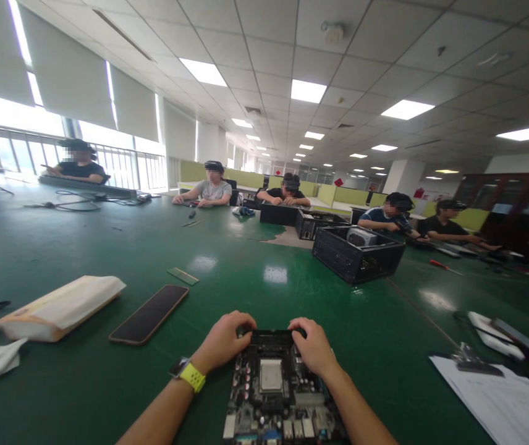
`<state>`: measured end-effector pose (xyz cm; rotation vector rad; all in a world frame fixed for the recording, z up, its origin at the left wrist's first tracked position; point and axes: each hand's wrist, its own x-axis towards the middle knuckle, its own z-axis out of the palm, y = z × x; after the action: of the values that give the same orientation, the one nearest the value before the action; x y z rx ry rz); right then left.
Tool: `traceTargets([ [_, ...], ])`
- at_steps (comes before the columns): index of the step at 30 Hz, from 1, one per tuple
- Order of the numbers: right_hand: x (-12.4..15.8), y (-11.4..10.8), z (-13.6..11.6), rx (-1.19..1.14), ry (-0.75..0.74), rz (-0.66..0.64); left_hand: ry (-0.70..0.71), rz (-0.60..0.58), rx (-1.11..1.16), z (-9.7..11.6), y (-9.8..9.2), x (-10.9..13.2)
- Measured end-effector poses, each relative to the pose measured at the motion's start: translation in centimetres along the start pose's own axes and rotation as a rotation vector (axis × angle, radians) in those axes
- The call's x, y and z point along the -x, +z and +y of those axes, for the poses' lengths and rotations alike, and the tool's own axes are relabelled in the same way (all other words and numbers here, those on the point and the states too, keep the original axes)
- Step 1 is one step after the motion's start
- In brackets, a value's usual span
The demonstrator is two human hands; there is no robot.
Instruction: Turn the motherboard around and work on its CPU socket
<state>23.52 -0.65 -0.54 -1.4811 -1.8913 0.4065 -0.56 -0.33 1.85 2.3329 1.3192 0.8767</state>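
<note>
A computer motherboard (287,395) lies on the green table in front of me, its port side towards me. A square silver processor (271,375) sits in its socket. My left hand (227,334), with a yellow-strapped watch (193,376) on the wrist, has thumb and fingers curled round the board's far left corner. At the far right corner, my right hand (313,346) grips in the same way. Between the fingertips runs a dark strip of memory slots (271,337); whether a module stands in them I cannot tell. A thin green memory module (182,275) lies farther off, to the left.
On the left are a phone (149,314) and a pack of tissues (63,308). An open black computer case (359,253) stands farther back on the right. A clipboard (500,395) with papers lies at right, a red screwdriver (445,267) beyond. Several people sit around the table.
</note>
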Motion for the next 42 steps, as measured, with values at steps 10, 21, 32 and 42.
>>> traceTargets([
  [10, 0.02, 0.12, 0.09, 0.018, -0.006, -0.036, 0.01, -0.032, -0.025, -0.28, -0.05, 0.0],
  [21, -0.02, 0.03, -0.03, 0.022, 0.01, -0.052, 0.009, -0.024, 0.014, -0.38, -0.11, -0.04],
  [32, 0.01, 0.01, -0.1, 0.029, 0.014, -0.066, -0.014, -0.024, 0.01, -0.27, -0.31, 0.06],
  [42, 0.0, 0.09, 0.06, 0.015, -0.002, -0.062, -0.001, -0.035, 0.016, -0.41, -0.22, 0.11],
])
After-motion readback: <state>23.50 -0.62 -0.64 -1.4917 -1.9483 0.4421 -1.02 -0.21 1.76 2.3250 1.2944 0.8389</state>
